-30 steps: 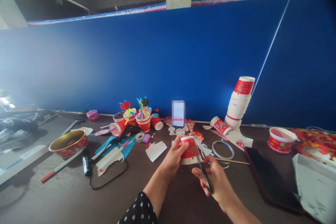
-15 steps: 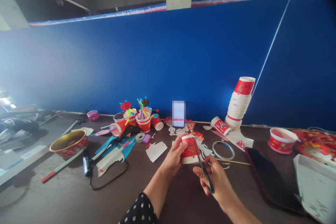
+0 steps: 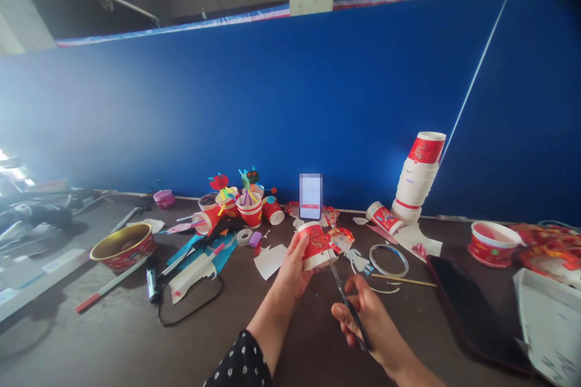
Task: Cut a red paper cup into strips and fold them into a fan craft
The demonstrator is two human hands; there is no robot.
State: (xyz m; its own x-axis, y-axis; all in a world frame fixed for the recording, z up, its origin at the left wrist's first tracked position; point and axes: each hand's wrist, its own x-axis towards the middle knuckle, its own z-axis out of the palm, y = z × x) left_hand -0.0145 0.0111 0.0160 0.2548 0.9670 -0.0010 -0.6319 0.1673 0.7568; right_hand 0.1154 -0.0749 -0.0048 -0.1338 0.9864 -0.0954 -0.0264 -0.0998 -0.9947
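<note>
A red and white paper cup (image 3: 313,243) is gripped in my left hand (image 3: 294,269), tilted, near the middle of the view. My right hand (image 3: 365,320) is closed round the handles of a pair of dark-handled scissors (image 3: 344,298). The blade tips touch or nearly touch the cup's white edge at its lower right; whether they pinch the paper I cannot tell. Just beyond the cup lie red and white paper cut-outs (image 3: 345,240), partly hidden by it.
A phone (image 3: 311,196) stands upright behind my hands. At right are a leaning stack of cups (image 3: 414,178), a tape roll (image 3: 389,260), a thin stick (image 3: 403,280) and a dark tray (image 3: 472,314). Decorated cups (image 3: 250,211) and a gold-rimmed bowl (image 3: 123,251) stand at left.
The cup has moved left and slightly up in my left hand and turned. The scissors have shifted from across the cup's face down to its lower right edge.
</note>
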